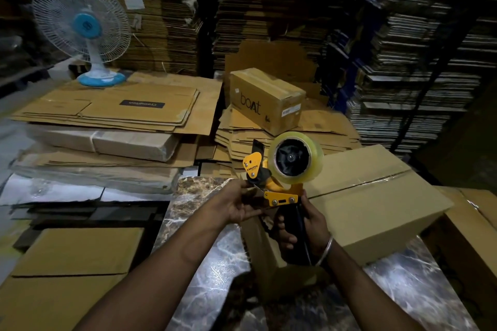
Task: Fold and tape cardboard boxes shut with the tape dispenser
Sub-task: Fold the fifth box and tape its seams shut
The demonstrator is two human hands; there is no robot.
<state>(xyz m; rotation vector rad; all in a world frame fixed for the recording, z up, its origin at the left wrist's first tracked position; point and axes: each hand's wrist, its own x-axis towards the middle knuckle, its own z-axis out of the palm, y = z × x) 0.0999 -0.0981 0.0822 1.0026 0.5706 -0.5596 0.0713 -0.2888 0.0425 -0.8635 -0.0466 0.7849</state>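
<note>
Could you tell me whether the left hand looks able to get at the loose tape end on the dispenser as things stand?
Probably yes: the left hand is already at the front of the tape dispenser, fingers by the cutter end, and nothing lies between. The tape end itself is too small to make out.

A white and blue fan (82, 28) stands at the back left on stacked flat cardboard (113, 107). Shelves (419, 62) of flattened sheets fill the background. The marble surface (204, 263) shines below.

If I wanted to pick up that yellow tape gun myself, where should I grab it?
Probably by the black pistol handle under the yellow frame of the tape dispenser, coming from below and behind, as the right hand does here with fingers curled round it. The tape roll and the front end near the left hand are best avoided.
</note>
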